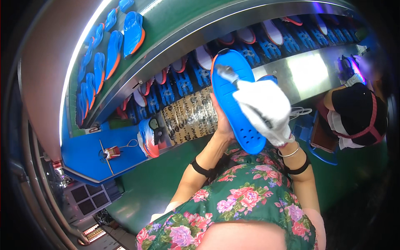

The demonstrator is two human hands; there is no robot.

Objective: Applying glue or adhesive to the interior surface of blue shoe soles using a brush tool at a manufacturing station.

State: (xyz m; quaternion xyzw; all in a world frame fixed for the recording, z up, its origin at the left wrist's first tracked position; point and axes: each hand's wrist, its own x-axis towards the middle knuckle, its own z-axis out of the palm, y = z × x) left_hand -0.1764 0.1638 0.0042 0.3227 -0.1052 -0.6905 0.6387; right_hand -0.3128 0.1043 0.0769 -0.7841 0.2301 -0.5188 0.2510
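— What did the hands have hold of?

— The left hand [223, 125] was behind a blue shoe sole [237, 100], its grip wrapped round the sole's back edge and holding it upright in front of the chest. The right hand [266, 110], in a white glove, lay pressed against the sole's face; a pale brush-like tip [226, 73] stuck out of its grip, fingers closed round it, though the tool itself was mostly hidden.

— How did the sole look?

— Bright blue, long and oval, with an orange rim [213, 66] showing at the upper left edge and a cluster of small holes [249, 135] near the lower end. It was held above the green desk [162, 183], well clear of it.

— How many soles were around?

— One in hand. Beyond it a long row of blue clamps [183, 83] carried soles along the conveyor [233, 46]; too many and too bent by the lens to count. A second row of blue-and-orange soles [112, 52] ran along the upper belt, at least eight.

— Anything else?

— A wrapped bundle [191, 116] lay just behind the sole, a blue tray [89, 154] held a small red tool [111, 152], and another person [358, 116] sat at the right.
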